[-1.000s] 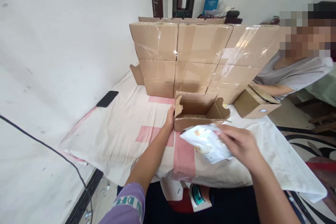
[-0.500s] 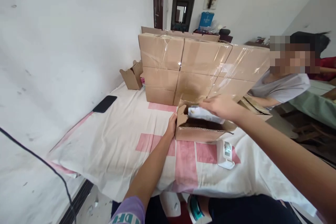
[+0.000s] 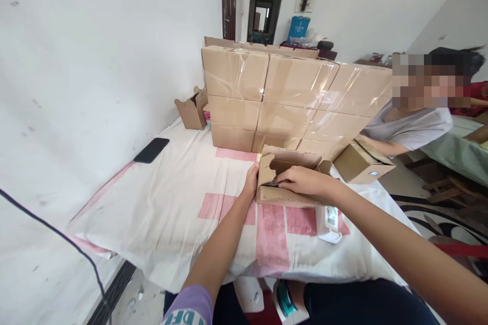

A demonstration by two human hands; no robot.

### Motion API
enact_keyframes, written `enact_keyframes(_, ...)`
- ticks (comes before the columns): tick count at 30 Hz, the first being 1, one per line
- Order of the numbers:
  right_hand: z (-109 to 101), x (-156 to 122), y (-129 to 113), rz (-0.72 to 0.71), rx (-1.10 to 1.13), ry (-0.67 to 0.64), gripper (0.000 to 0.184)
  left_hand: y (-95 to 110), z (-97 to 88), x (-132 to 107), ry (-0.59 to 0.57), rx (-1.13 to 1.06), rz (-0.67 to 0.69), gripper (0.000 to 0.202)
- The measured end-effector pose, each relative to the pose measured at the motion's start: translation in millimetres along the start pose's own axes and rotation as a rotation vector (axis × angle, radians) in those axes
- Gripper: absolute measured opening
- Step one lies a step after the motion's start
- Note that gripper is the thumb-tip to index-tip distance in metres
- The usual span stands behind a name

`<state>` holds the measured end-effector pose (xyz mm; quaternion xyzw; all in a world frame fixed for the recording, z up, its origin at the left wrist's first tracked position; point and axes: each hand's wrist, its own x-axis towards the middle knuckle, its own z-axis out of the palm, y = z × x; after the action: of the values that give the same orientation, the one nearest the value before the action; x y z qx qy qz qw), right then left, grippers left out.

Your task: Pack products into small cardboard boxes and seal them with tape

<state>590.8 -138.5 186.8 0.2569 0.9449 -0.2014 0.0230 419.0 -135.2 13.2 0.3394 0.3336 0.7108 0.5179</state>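
In the head view, the open cardboard box (image 3: 292, 200) sits on the cloth-covered desk (image 3: 160, 203), directly ahead of the person, its long axis running roughly from left to right. The left hand (image 3: 251, 180) is set against the outside of the box's left end; its thumb shows near the top edge, but how far the fingers wrap or grip there I cannot tell. The right hand (image 3: 299, 179) is inside the box's opening, fingers bent and pointing to that same left end, so only the end wall and flap part the two hands. Whether the right fingers hold anything is hidden. The right forearm crosses above the box's right end. Neither hand is clearly nearer: the left lies against the box from outside, the right reaches within its walls.

Just in front of the box's near right corner stands a white plastic device (image 3: 328, 226). Behind the box rises a taped carton stack (image 3: 284, 81); to its right lies a closed carton (image 3: 362, 162), with a co-worker's arm (image 3: 383, 147) beside it. Well to the box's left lies a black phone (image 3: 152, 150).
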Motion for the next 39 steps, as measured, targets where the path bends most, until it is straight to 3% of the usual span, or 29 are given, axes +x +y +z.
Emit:
enact_keyframes(2, 4, -24, 9, 0.052, 0.183, 0.221, 0.03, 2, 1.6, -1, -0.001, 0.019, 0.021, 0.045)
enact_keyframes(6, 33, -87, 42, 0.336, 0.184, 1.134, 0.032, 15, 4.5, -6, 0.014, 0.042, 0.14, 0.055)
enact_keyframes(7, 46, -98, 50, 0.38, 0.232, 1.228, 0.035, 19, 4.8, -7, 0.01, 0.056, 0.178, 0.054)
enact_keyframes(9, 75, -110, 63, 0.375, 0.42, 1.204, 0.042, 26, 4.0, -11, -0.017, 0.134, 0.263, 0.046)
enact_keyframes(12, 103, -107, 67, 0.262, 0.592, 0.919, 0.061, 32, 0.3, -14, -0.082, 0.293, 0.387, 0.041)
enact_keyframes(16, 100, -103, 59, 0.162, 0.578, 0.782, 0.08, 36, -2.1, -14, -0.186, 0.332, 0.425, 0.062)
enact_keyframes(19, 95, -112, 57, 0.095, 0.525, 0.73, 0.075, 38, 2.8, -19, -0.202, 0.242, 0.323, 0.084)
enact_keyframes(22, 104, -116, 57, 0.133, 0.478, 0.836, 0.065, 40, 8.2, -26, -0.208, 0.173, 0.22, 0.087)
enact_keyframes(26, 120, -107, 59, 0.177, 0.575, 1.062, 0.069, 40, 7.7, -26, -0.236, 0.306, 0.317, 0.059)
enact_keyframes(29, 120, -107, 59, 0.117, 0.536, 1.061, 0.081, 39, 5.9, -21, -0.198, 0.318, 0.346, 0.053)
enact_keyframes(33, 115, -114, 61, 0.095, 0.45, 1.095, 0.095, 35, 5.2, -19, -0.231, 0.298, 0.353, 0.051)
enact_keyframes(35, 114, -113, 61, 0.137, 0.418, 1.182, 0.082, 30, 4.0, -19, -0.249, 0.288, 0.358, 0.055)
enact_keyframes(39, 109, -95, 54, 0.373, 0.411, 1.296, 0.039, 21, 0.3, -21, -0.234, 0.248, 0.361, 0.066)
